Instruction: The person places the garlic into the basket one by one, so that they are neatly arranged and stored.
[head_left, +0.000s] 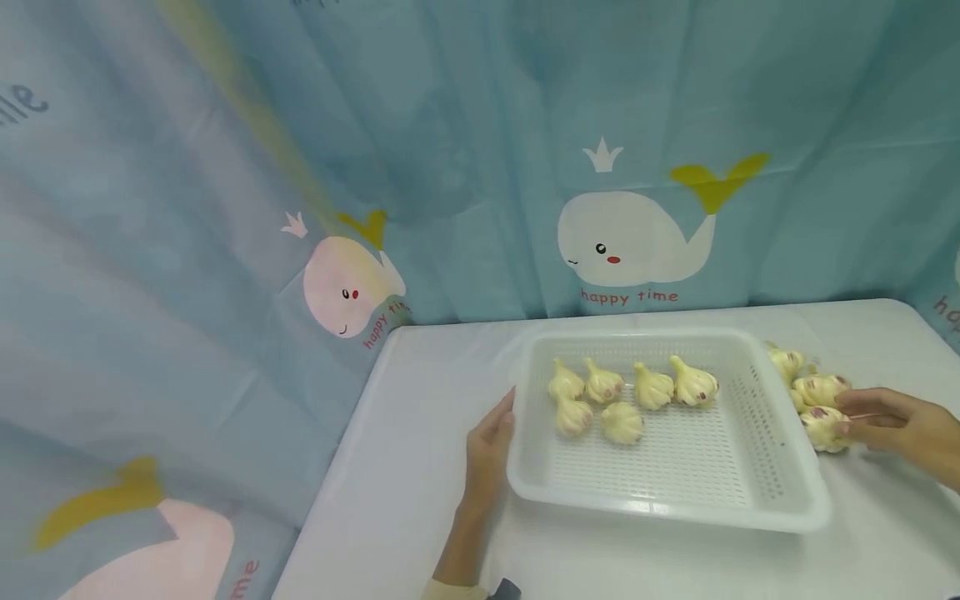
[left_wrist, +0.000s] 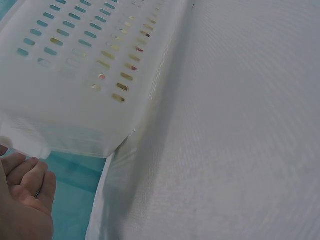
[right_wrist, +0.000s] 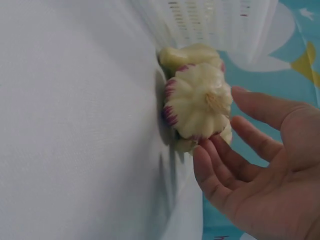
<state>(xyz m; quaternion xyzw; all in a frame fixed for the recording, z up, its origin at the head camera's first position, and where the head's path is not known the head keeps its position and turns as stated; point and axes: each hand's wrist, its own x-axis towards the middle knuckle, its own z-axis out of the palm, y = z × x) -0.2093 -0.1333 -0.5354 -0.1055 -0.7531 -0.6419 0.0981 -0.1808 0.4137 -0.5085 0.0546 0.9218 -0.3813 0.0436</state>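
Garlic bulb [head_left: 823,428], purple-streaked, lies on the table just outside the basket's right wall, against other bulbs. I see the right hand [head_left: 903,427] bringing thumb and fingers around it, moderately spread; I can't tell whether they pinch. Inside the basket [head_left: 738,518], six bulbs sit left and back, mesh floor showing rightward. Left hand [head_left: 487,454] touches its left rim, fingers loosely extended; beyond, white tabletop [head_left: 420,425] runs to its edge.

white perforated basket [head_left: 738,518]: upright | six garlic bulbs [head_left: 622,423]: inside | purple-streaked bulbs [head_left: 821,428]: clustered rightward
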